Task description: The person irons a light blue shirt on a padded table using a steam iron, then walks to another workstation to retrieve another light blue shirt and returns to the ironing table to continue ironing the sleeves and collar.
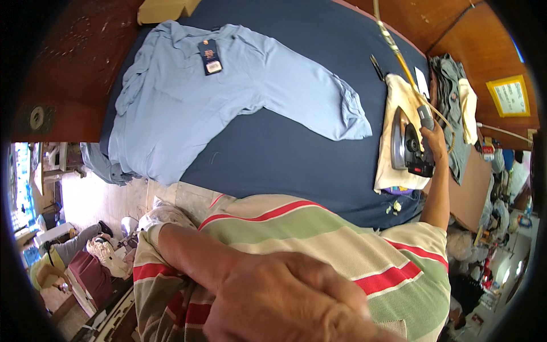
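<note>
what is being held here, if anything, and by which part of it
The iron, held by its handle in the right hand. The left hand is close to the camera; whether it holds anything cannot be told.

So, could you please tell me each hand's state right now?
Left hand: cannot be told whether open or closed.
Right hand: closed, holding the iron.

A light blue shirt [188, 102] is spread on a dark blue cover [273, 165], a dark tag [209, 52] attached near its collar. Right of the shirt, an iron [411, 145] is gripped by the right hand [435, 139] over cream cloth [394, 179]. Below the shirt, the left hand [285, 299] is raised, blurred.
</note>
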The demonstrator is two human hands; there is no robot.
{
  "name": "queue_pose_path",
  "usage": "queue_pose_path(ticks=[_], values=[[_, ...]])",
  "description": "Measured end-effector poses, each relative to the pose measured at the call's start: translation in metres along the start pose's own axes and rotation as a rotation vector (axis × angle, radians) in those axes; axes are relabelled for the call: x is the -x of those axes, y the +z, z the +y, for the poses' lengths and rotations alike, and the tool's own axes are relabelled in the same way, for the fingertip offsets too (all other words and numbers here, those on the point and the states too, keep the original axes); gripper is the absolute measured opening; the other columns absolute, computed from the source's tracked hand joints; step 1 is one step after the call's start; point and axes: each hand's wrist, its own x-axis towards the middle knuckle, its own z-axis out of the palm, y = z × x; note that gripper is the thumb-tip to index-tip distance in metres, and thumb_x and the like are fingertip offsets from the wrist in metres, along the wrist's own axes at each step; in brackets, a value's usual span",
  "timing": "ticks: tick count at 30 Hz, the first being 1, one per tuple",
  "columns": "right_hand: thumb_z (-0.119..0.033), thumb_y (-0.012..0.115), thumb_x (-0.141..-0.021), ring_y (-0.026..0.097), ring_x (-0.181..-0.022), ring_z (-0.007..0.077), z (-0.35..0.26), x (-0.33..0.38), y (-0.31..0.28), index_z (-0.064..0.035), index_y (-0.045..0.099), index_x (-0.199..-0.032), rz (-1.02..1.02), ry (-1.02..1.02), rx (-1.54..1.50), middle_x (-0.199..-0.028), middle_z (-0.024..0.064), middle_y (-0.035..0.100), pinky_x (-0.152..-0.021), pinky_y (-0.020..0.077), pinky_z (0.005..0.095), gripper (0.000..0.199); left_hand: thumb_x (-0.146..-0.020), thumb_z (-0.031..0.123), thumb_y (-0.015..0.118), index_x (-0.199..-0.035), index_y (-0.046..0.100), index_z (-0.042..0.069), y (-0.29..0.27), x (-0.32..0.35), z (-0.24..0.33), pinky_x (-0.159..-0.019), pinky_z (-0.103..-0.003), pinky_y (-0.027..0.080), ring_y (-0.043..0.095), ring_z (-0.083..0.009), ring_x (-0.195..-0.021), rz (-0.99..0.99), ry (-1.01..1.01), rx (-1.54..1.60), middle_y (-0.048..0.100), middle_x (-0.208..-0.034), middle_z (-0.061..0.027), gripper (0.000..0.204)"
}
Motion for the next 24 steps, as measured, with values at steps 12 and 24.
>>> queue_pose_path(ticks=[12, 24], values=[[-0.010, 0.064, -0.077, 0.050, -0.108, 0.0311, -0.144, 0.031, 0.139, 0.0000, 0.051, -0.114, 0.370, -0.754, 0.029, -0.114, 0.0184, 0.054, -0.094, 0.0371, 0.0376, 0.041, -0.078, 0.019, 0.062, -0.115, 0.056, 0.006, -0.113, 0.265, -0.065, -0.082, -0.037, 0.045, 0.057, -0.0323, -0.092, -0.044, -1.307, -1.173, 0.061, -0.101, -0.0143, 0.040], [-0.018, 0.065, -0.068, 0.034, -0.125, 0.0315, -0.472, 0.068, 0.510, -0.0171, 0.052, -0.123, -0.363, -1.686, 0.193, -0.137, 0.0129, 0.037, -0.096, 0.0345, 0.0467, 0.056, -0.070, 0.037, 0.071, -0.135, 0.036, 0.011, -0.234, 0.346, 0.019, -0.096, -0.049, 0.030, 0.036, -0.0301, -0.126, 0.613, -1.400, -1.633, 0.040, -0.135, -0.0136, 0.079]])
